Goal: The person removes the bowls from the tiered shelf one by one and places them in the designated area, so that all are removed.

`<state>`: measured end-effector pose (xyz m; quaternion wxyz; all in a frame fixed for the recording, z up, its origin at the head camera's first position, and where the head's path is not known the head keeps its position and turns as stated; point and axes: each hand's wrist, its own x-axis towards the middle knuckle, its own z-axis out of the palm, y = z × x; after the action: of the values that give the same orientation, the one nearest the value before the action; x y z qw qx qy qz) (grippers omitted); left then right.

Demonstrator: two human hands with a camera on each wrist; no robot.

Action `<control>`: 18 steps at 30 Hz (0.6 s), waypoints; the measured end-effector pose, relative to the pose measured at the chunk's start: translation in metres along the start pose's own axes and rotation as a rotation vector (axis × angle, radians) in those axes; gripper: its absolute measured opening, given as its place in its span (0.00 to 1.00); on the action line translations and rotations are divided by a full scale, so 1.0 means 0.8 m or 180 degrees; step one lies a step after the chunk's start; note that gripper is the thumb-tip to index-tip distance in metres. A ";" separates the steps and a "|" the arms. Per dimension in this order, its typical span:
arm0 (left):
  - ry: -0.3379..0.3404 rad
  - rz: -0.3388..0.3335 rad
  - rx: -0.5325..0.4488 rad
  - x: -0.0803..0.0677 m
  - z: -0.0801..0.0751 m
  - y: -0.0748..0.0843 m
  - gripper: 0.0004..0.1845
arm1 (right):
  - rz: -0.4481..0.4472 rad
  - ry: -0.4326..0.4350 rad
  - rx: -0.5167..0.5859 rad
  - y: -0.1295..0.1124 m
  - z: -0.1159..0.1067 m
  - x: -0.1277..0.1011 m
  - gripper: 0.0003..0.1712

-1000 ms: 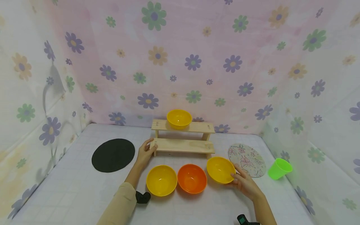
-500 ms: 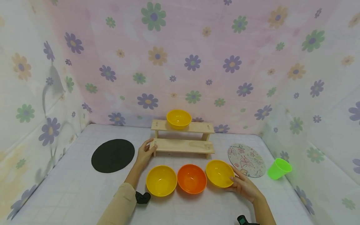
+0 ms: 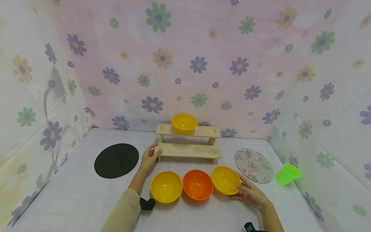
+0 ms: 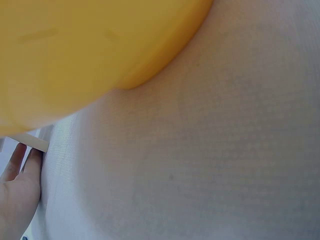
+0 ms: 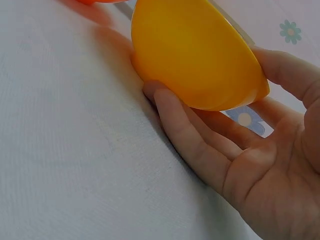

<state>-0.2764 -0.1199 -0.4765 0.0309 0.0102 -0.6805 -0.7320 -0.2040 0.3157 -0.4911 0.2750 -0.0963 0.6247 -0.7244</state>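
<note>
My right hand (image 3: pixel 252 194) holds a yellow bowl (image 3: pixel 225 180), with the thumb at its rim. In the right wrist view the fingers (image 5: pixel 182 125) reach beneath the bowl, which tilts close over the cloth. My left hand (image 3: pixel 149 158) grips the left end of the lower step of a two-tier wooden stand (image 3: pixel 188 150). An orange bowl (image 3: pixel 198 185) sits just left of the held bowl, and another yellow bowl (image 3: pixel 166 187) stands beside it. One more yellow bowl (image 3: pixel 184 123) rests on the stand's upper step. A yellow bowl (image 4: pixel 90 55) fills the top of the left wrist view.
A black round mat (image 3: pixel 117 160) lies at the left of the white-covered table (image 3: pixel 72 199). On the right are a patterned round mat (image 3: pixel 253 165) and a tilted green cup (image 3: pixel 288 174). Flowered cloth walls (image 3: pixel 185 90) enclose the back and sides.
My right hand and its yellow bowl have shifted slightly left and toward the front of the table, beside the orange bowl. The left hand has stayed on the stand.
</note>
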 end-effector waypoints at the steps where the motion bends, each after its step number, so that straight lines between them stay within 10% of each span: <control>1: -0.0003 -0.0004 -0.0003 0.001 0.000 -0.001 0.27 | -0.0009 -0.0030 -0.0049 0.000 0.000 0.000 0.41; 11: 0.0000 0.0098 0.0035 0.022 -0.005 -0.035 0.29 | -0.0028 0.0802 -0.1321 -0.020 -0.002 0.001 0.38; 18: 0.0015 0.0179 0.0075 0.023 -0.007 -0.042 0.28 | -0.0741 0.0964 -0.1552 -0.058 -0.006 0.017 0.33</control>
<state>-0.2959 -0.1238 -0.5098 0.0530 -0.0069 -0.6890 -0.7228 -0.2307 0.3160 -0.4508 0.0627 -0.1213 0.7988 -0.5859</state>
